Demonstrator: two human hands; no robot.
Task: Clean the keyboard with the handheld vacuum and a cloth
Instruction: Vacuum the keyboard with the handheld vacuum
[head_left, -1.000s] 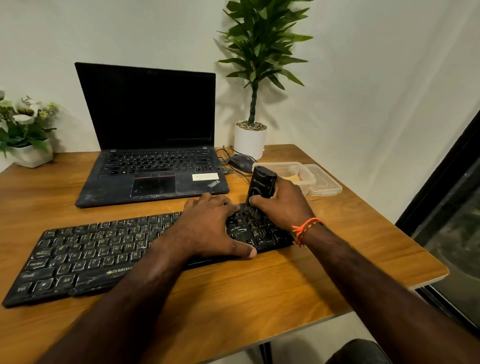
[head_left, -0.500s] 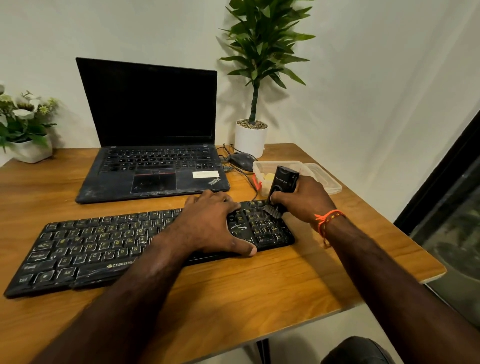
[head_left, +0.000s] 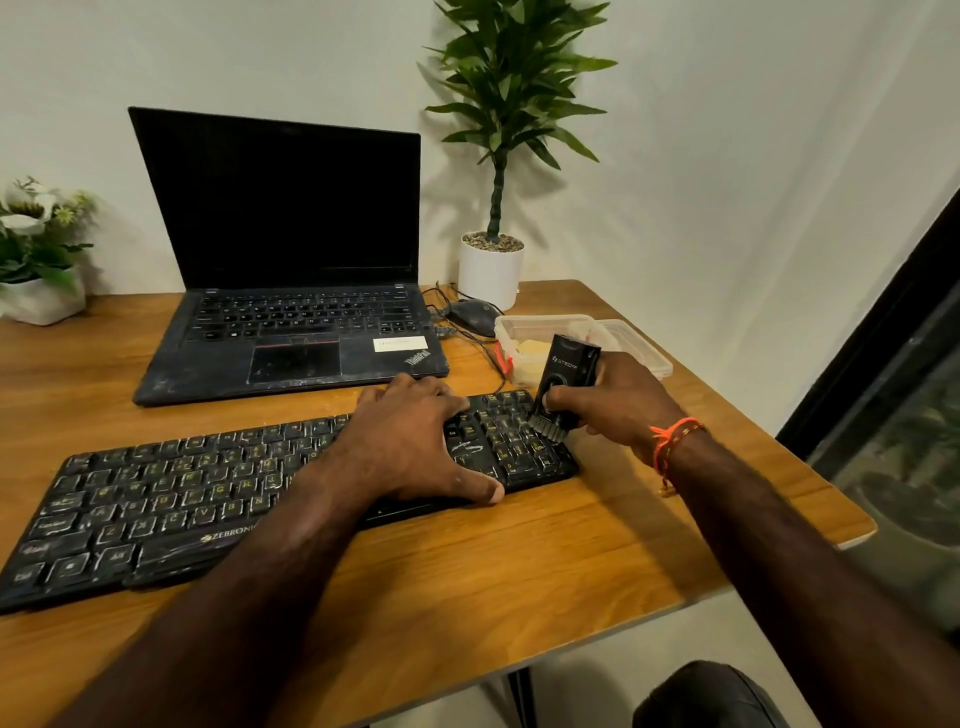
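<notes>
Gripping the handheld vacuum (head_left: 563, 382) at centre right, the right hand (head_left: 618, 402) sets its brush on the keyboard (head_left: 156, 504)'s right end; left hand (head_left: 415, 441) spread flat beside.

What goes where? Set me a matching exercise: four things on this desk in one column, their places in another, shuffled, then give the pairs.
Things
1. handheld vacuum
2. left hand
3. mouse
4. clear plastic box

Places
A. beside the white pot, right of the laptop
B. lying flat across the keyboard
C. behind the keyboard's right end, near the desk's edge
D. gripped in the right hand, brush end on the keyboard's right-hand keys

Pairs: 1-D, 2-B, 3-A, 4-C
</notes>
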